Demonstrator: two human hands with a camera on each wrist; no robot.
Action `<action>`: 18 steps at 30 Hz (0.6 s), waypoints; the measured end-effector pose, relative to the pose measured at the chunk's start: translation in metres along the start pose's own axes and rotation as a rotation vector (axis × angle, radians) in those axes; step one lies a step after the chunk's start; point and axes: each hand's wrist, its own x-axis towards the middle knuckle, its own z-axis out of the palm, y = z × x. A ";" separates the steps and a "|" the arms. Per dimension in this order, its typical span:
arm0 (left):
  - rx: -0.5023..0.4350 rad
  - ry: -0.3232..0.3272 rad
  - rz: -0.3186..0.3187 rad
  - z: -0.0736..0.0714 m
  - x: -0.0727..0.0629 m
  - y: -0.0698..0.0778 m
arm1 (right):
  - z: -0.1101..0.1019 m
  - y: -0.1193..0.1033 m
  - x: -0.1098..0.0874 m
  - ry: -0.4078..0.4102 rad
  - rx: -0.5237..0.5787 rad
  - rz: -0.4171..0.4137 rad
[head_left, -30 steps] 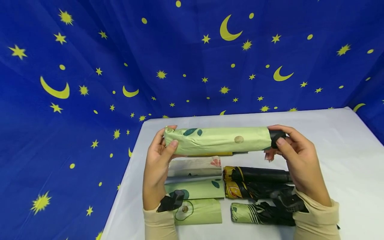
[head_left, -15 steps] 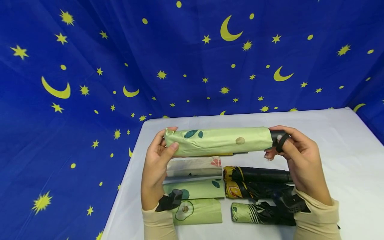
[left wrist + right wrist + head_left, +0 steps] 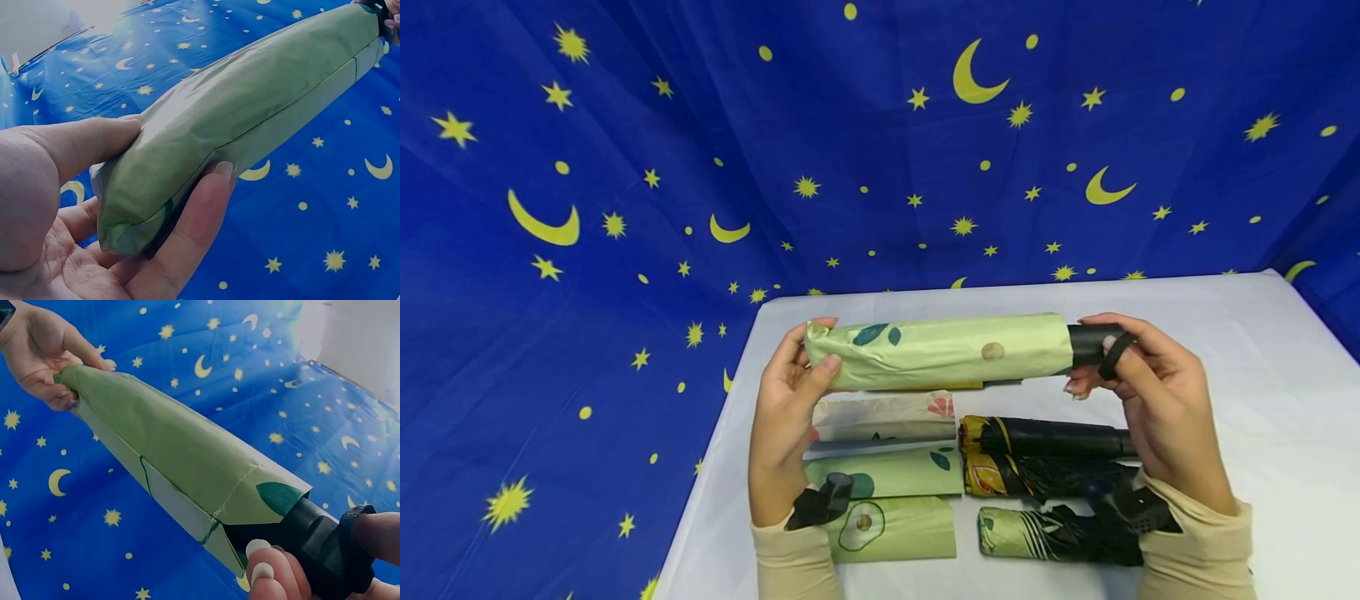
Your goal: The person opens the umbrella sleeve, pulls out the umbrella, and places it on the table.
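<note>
Green cover (image 3: 940,354): held up over the worktop (image 3: 1255,400), lying about level across the gap between the two hands; leaf prints and one brown round spot on its side, creases toward its left end.
Black handle (image 3: 1090,344): sticks out of the cover's right end; the rest of what is inside is hidden.
Left hand (image 3: 790,408): pinches the cover's closed end, thumb on one face, fingers on the other.
Right hand (image 3: 1168,400): grips the handle between thumb and fingers.
Strap (image 3: 1116,357): a black band at the handle's end, crossing the right thumb.
Covers on the left: a white cover (image 3: 887,417) with red print, a leaf-print cover (image 3: 898,472) and an avocado-print cover (image 3: 917,529), one below another, partly behind the left hand and wrist.
Umbrellas on the right: a black umbrella with a yellow end (image 3: 1052,437), another touching it (image 3: 1037,477), then a green-ended umbrella (image 3: 1037,533) just apart, nearest the person.
Yellow edge (image 3: 925,386): peeks out under the held cover; mostly hidden.
Backdrop: blue cloth (image 3: 880,125) with yellow moons and stars.
</note>
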 end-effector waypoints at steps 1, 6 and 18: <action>0.002 0.001 0.003 0.000 0.000 0.000 | 0.000 0.000 0.000 -0.001 0.000 0.001; -0.001 -0.004 0.012 0.000 -0.001 0.002 | -0.001 0.000 0.000 -0.006 0.033 -0.007; 0.001 -0.002 0.040 -0.001 -0.001 0.002 | -0.006 0.000 0.001 0.028 0.113 -0.042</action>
